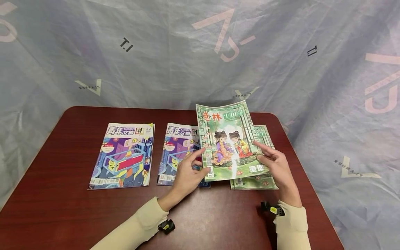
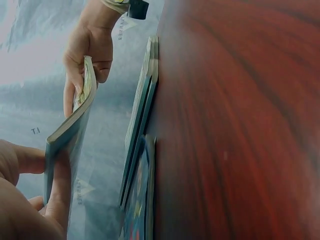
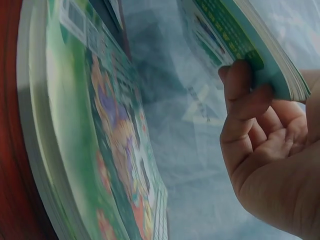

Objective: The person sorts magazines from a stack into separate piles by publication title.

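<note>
My left hand (image 1: pixel 188 172) grips the left edge of a green magazine (image 1: pixel 223 133) whose cover shows two cartoon children. On its right edge, my right hand (image 1: pixel 278 169) pinches it between thumb and fingers. The magazine is raised off the table and tilted, as the left wrist view (image 2: pixel 70 127) shows it apart from the magazines below. Under its right part lies a matching green magazine (image 1: pixel 254 183), partly covered; in the right wrist view more than one thickness of green magazines (image 3: pixel 75 125) is stacked there.
A purple magazine (image 1: pixel 178 147) lies just left of the held one, its right side hidden. Farther left on the dark red table (image 1: pixel 56 166) rests another purple magazine (image 1: pixel 123 156). Grey printed cloth (image 1: pixel 168 62) hangs behind and along the sides.
</note>
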Motion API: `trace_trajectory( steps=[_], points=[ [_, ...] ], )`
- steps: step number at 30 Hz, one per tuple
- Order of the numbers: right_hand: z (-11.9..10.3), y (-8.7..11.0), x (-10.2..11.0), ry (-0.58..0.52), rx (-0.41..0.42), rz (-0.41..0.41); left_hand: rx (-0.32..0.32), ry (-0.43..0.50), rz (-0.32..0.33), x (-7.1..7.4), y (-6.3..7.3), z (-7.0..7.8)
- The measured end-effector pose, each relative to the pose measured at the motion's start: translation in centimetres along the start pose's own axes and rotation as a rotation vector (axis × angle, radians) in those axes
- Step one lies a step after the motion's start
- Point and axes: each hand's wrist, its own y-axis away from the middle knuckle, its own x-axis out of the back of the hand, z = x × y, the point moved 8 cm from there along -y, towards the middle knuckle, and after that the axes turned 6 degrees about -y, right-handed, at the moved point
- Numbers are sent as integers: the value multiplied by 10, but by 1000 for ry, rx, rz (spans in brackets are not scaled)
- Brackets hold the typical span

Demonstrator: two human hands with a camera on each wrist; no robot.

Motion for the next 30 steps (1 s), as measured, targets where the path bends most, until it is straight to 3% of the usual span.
trace_trajectory(
  steps=[16,23,30],
  points=[
    [18,12,46,-83,14,-3,-2,19,-47,-44,-3,2],
    [30,18,59,-203,-17,-23,-36,0,-52,-60,-3,3],
    [37,23,72,-153,5,-44,-42,-1,-55,-73,-5,1]
  ],
)
